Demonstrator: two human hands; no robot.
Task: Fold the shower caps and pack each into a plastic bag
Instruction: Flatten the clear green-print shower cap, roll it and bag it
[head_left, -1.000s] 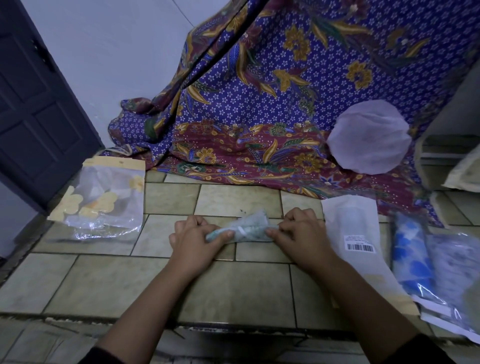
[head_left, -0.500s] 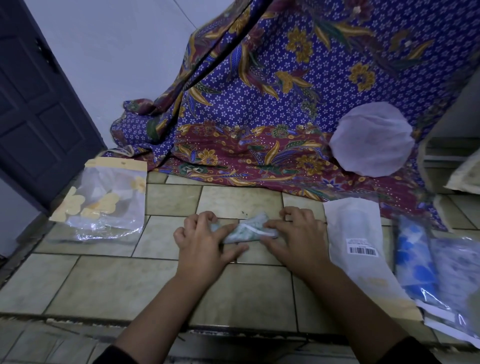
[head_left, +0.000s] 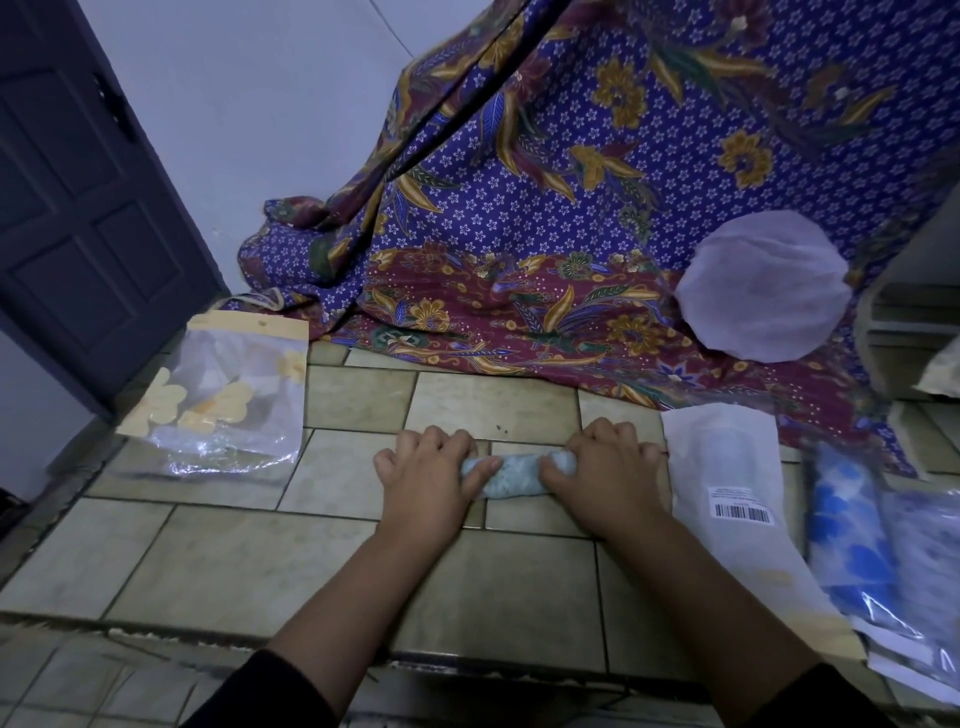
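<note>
From the head camera, the person is kneeling or sitting over a tiled floor (head_left: 260, 561), both forearms reaching in from the bottom of the frame. In the centre, a shower cap (head_left: 511, 475) is lying on the tiles as a small pale blue-green roll. The left hand (head_left: 426, 480) is gripping its left end, fingers curled over the top and the thumb lying across the near side. The right hand (head_left: 608, 478) is gripping the right end the same way, knuckles up, so only the middle of the roll is showing between them.

At the left of the frame a clear plastic bag (head_left: 223, 395) with yellow flowers and a yellow top strip is lying flat, well apart from the hands. Just beside the right hand a white packet (head_left: 727, 478) with a barcode label is resting on the floor. At the right edge, blue-patterned packs (head_left: 847, 535) are looking blurred. Behind, a purple and maroon flowered cloth (head_left: 519, 208) is draping down onto the tiles, with a round white cap (head_left: 763, 286) lying on it at the upper right. A dark door (head_left: 78, 208) is standing at the upper left.
</note>
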